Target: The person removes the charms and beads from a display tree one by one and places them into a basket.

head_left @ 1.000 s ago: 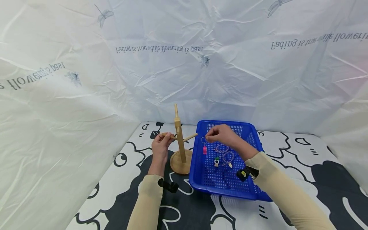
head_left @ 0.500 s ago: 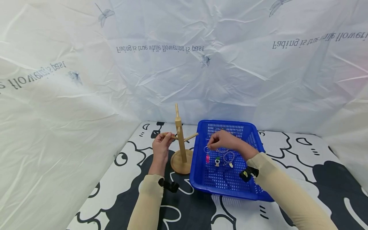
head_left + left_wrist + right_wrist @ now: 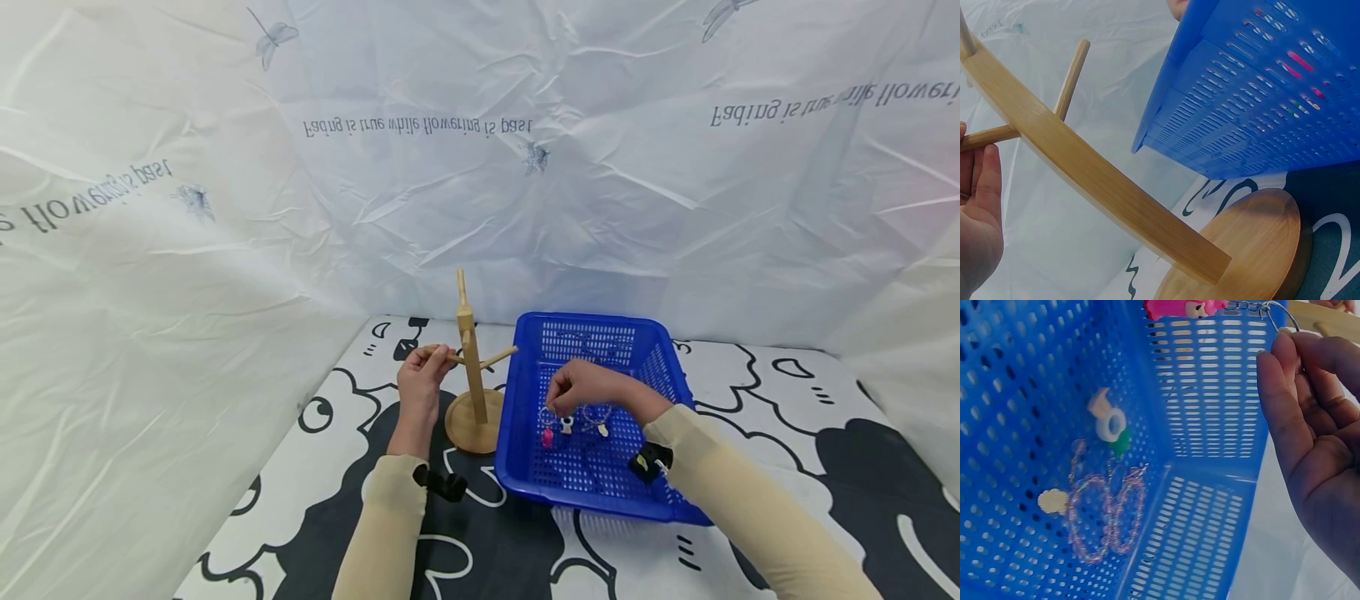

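My left hand (image 3: 420, 383) pinches one peg of a wooden stand (image 3: 474, 383). This stand has a slanting post, several pegs and a round base (image 3: 1254, 231). Over the blue basket (image 3: 504, 442), my right hand (image 3: 592, 386) pinches the metal ring of a keychain with a pink figure (image 3: 1185, 307). The figure hangs low inside the basket, and I cannot tell whether it touches the bottom. In the right wrist view, a white ring-shaped charm (image 3: 1102, 428) with a green part and pink beaded loops (image 3: 1090, 556) with a cream charm (image 3: 1052, 502) lie in the basket.
The basket stands just right of the stand, its rim close to one peg (image 3: 498, 358). A black-and-white patterned cloth (image 3: 330, 425) covers the surface. Behind hangs a pale printed sheet (image 3: 420, 208).
My right hand has come down and slightly right, lowering the pink keychain from near the basket's left rim into the basket. My left hand stays on the peg.
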Motion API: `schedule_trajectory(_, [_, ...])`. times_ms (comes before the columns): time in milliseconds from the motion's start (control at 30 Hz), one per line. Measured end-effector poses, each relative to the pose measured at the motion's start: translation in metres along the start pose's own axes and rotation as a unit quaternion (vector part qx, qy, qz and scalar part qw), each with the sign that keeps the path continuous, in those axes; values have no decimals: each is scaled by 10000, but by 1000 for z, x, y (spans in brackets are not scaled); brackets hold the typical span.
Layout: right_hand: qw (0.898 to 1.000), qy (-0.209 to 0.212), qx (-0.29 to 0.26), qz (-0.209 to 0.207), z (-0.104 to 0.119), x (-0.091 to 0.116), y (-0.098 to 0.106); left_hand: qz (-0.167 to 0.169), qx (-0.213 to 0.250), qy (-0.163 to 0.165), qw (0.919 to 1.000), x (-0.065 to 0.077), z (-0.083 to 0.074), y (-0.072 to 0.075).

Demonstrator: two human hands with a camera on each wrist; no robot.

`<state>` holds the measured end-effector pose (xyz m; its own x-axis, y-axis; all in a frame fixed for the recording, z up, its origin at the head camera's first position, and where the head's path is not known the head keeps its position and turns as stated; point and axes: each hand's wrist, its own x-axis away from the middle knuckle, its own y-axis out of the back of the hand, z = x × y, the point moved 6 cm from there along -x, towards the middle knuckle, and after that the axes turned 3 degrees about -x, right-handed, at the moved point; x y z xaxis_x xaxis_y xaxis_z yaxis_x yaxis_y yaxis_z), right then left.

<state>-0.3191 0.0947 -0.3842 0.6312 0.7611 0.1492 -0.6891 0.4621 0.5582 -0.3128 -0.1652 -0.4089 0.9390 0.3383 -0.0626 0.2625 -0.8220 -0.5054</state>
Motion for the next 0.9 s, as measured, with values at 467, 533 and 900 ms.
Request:
schedule_trajectory(467, [9981, -399, -281, 378, -17, 0, -14, 107, -3, -62, 9999, -1, 0, -1])
schedule_trajectory(533, [9973, -470, -338, 456, -18, 0, -17, 111, -11, -69, 9999, -1, 0, -1])
schedule_trajectory(900, [9953, -786, -418, 367, -29, -8, -22, -14, 44, -19, 10000, 1, 0, 0])
